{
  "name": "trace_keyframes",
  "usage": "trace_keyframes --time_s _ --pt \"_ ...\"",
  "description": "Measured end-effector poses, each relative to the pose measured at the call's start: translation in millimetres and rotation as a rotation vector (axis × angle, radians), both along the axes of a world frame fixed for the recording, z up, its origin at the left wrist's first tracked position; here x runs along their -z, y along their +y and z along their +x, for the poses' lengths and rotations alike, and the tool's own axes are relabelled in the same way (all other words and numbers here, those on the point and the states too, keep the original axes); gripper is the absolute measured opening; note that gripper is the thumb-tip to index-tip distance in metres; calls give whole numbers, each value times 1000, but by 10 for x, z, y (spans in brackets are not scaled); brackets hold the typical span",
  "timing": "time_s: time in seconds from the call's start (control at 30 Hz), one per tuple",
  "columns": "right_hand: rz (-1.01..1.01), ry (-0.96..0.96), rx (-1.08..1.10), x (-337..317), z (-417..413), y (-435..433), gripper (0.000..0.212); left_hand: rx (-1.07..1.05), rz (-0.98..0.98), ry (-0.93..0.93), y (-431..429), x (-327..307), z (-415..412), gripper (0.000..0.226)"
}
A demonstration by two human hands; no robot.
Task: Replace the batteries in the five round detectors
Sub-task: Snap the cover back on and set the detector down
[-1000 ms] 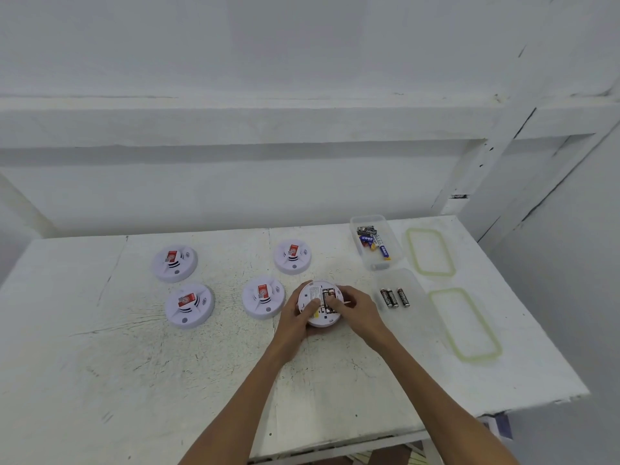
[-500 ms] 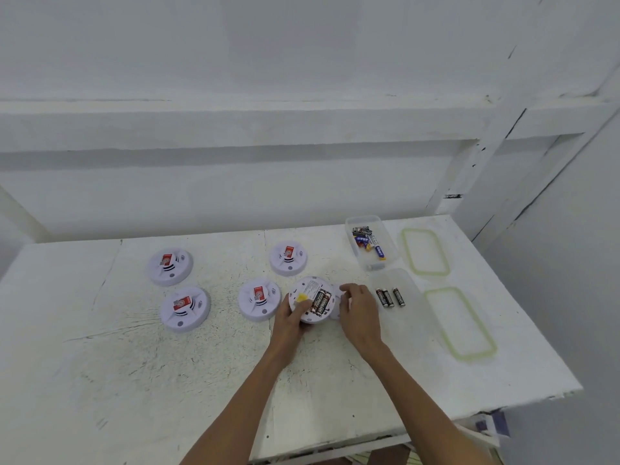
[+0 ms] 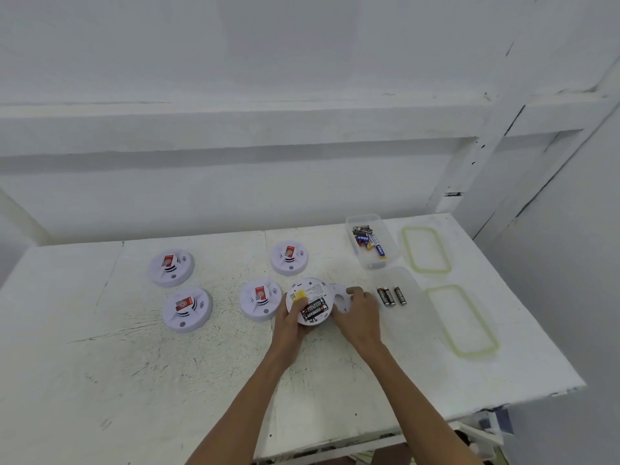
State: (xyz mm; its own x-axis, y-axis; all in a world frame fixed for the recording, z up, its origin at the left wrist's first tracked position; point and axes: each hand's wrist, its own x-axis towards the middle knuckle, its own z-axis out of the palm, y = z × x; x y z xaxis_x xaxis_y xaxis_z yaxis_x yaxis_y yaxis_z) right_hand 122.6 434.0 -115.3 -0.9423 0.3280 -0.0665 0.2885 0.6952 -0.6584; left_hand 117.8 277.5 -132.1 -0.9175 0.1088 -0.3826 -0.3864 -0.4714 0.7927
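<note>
Open detector (image 3: pixel 310 302) face-down, table (image 3: pixel 100 380) centre, two black batteries (image 3: pixel 314 310) seated in bay. Left hand (image 3: pixel 291 325) grips its 8 o'clock rim. Right hand (image 3: pixel 359 313), over the bay a second ago, now off at 3 o'clock, fingers pinching white cover (image 3: pixel 339 297). Four detectors (image 3: pixel 261 299) at 9–12 o'clock unmoved. Three loose batteries (image 3: pixel 391 296) in tray (image 3: pixel 407 313) at 3 o'clock.

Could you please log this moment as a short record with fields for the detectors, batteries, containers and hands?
open detector: face down, black batteries seated in its back
left hand: steadies the open detector
right hand: on the white back plate beside it
closed detectors: four, face up, to the left
loose batteries: three in the near clear container
far container: mixed batteries
lids: two green-rimmed, far right
</note>
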Motion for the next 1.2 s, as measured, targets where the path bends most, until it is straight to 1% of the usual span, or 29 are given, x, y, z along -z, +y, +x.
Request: trace_keyframes --time_s 0.07,0.17,0.23,0.27,0.33,0.4,0.47,0.57,0.7,0.9,1.07,1.2 --pt "-165 9 104 -58 48 9 61 -9 10 -16 -13 -8 2 35" --pt "-375 31 241 -129 118 -14 55 -1 0 -24 -26 -27 12 34" --pt "-471 83 253 -176 181 -56 53 13 -31 -22 -13 -37 26 30" --pt "-478 130 241 -203 212 -84 52 27 -51 -18 -4 -43 32 28" --pt "-398 244 164 -227 261 -118 53 64 -75 0 15 -53 37 25" --pt "-267 310 36 -222 275 -146 54 82 -71 15 13 -61 33 29" --pt "-145 330 -68 -213 269 -183 52 92 -52 29 4 -78 29 34" --pt "6 345 -144 -186 246 -238 55 130 -36 26 4 -119 39 41" --pt "107 365 -188 -146 218 -266 55 133 -9 -6 -19 -144 49 43" --pt "135 376 -244 -120 263 -245 56 120 15 -32 -24 -143 35 44" --pt "2 330 -247 -137 261 -195 65 111 14 -30 -17 -106 24 46" --pt "-21 294 -276 -149 233 -174 68 108 17 -32 -14 -77 9 46"
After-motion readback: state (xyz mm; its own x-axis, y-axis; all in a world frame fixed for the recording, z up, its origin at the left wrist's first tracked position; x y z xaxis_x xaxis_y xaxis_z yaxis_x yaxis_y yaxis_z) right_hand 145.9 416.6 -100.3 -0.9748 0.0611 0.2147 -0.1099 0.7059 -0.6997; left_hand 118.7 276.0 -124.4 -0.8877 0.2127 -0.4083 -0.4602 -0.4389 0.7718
